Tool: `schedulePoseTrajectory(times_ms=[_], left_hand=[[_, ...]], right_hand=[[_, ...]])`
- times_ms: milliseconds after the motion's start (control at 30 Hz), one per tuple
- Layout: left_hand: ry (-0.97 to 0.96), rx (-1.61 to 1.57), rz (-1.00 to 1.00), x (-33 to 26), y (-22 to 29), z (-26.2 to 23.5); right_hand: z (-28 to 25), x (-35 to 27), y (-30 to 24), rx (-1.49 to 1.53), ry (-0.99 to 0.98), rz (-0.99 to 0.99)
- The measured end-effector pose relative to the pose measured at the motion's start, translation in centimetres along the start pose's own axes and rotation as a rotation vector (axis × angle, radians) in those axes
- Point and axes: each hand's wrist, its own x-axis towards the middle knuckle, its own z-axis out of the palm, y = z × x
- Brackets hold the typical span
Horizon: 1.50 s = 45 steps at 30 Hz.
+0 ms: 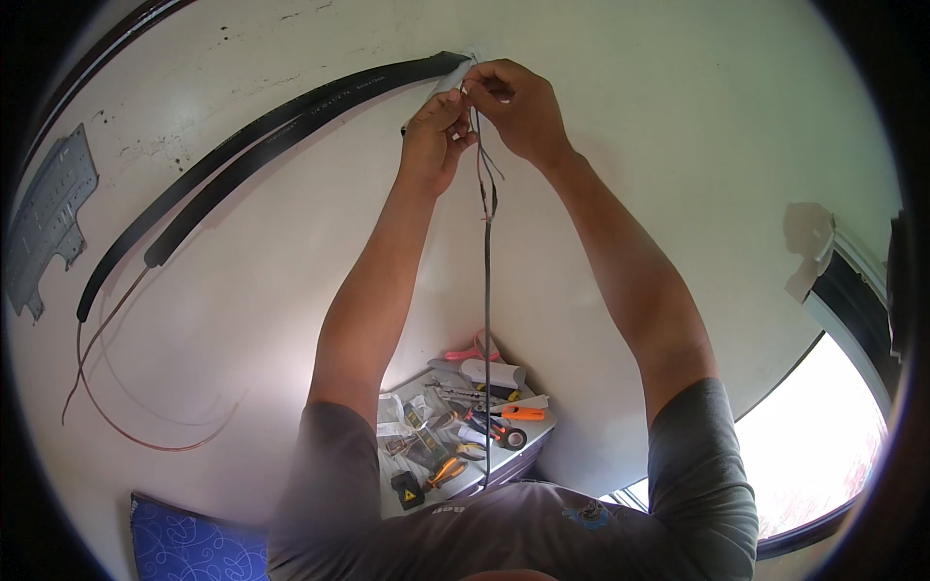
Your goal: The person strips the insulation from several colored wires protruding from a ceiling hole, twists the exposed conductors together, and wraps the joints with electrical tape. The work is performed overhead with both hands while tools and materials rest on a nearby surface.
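Both my arms reach up to a spot on the wall where two black foam-sleeved pipes (320,108) come out. My left hand (434,143) pinches a thin wire between thumb and forefinger, its other fingers loosely curled. Close beside it on the right, my right hand (518,107) is closed at the fingertips on the same wire; the exact contact point is hidden. Below the hands, loose thin wires (480,155) fan out from a dark grey cable (487,310), which hangs straight down. Behind my left hand, part of a white tube (450,85) shows.
Bare copper tubes (145,435) curve from the sleeves at left. A grey metal mounting plate (53,218) is on the wall. Below, a cabinet top (547,422) bears pliers (448,473), black tape (512,439), an orange-handled tool (523,413) and other tools. A bright window (814,436) is at right.
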Motion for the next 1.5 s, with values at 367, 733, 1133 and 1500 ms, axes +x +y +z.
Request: schedulePoseTrajectory(times_ms=[367, 733, 1133, 1500], left_hand=[[-0.032, -0.042, -0.026, 0.1, 0.2, -0.7], [-0.035, -0.041, -0.029, 0.1, 0.1, -0.9], [-0.057, -0.103, -0.065, 0.1, 0.1, -1.6], [-0.132, 0.252, -0.030, 0.4, -0.1, -2.6]], right_hand=[[-0.2, 0.1, 0.5, 0.104, -0.050, 0.054], [-0.5, 0.2, 0.1, 0.183, -0.091, 0.059], [-1.2, 0.8, 0.2, 0.255, -0.206, 0.080], [-3.3, 2.8, 0.2, -0.001, -0.412, -0.101]])
